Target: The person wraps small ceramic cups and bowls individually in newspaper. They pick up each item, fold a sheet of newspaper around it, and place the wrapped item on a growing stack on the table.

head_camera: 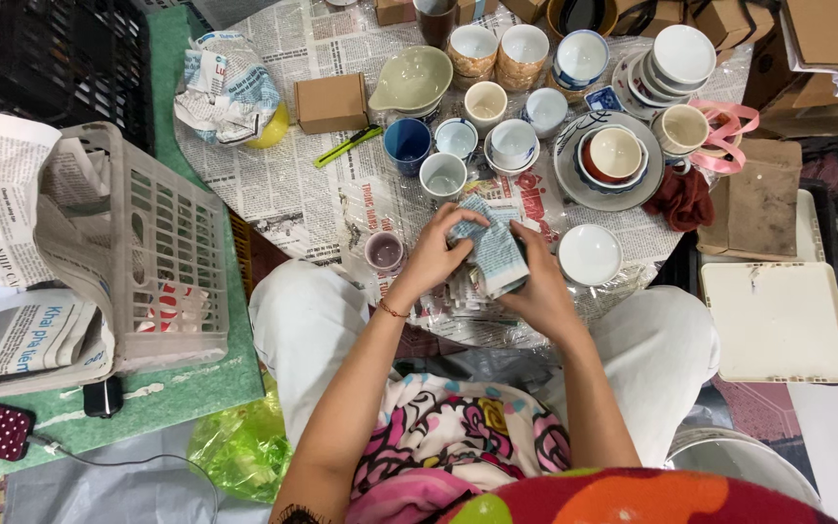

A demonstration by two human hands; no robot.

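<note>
Newspaper-wrapped bundle [492, 254] between both hands; left fingers [458, 221] and right fingers [526, 254] clasped around it.

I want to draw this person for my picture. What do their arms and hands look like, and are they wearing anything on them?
Both arms are bare, with no sleeves reaching them. The left hand has a thin orange-red string bracelet around its wrist. The right hand shows no ring, watch or bracelet. Neither hand wears a glove. A small dark marking shows on the left upper arm at the picture's bottom edge, too cut off to make out.
</note>
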